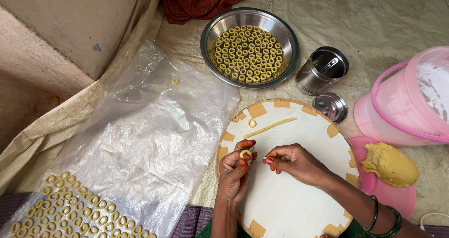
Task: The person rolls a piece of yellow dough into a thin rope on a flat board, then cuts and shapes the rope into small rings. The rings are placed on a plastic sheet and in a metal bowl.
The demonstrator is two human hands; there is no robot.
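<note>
My left hand (235,170) pinches a small yellow dough ring (245,154) between thumb and fingertips over a round white board (299,140). My right hand (293,162) sits just to its right, fingers curled, pinching a small bit of dough close to the ring. On the board, farther from me, lie a thin rolled dough strip (270,127) and one finished ring (252,123).
A steel bowl (285,32) packed with rings stands beyond the board. Rows of rings (75,214) lie on a clear plastic sheet (145,140) at left. A steel canister (322,70), its lid (330,106), a pink bucket (407,102) and a dough lump (390,164) on a pink lid are at right.
</note>
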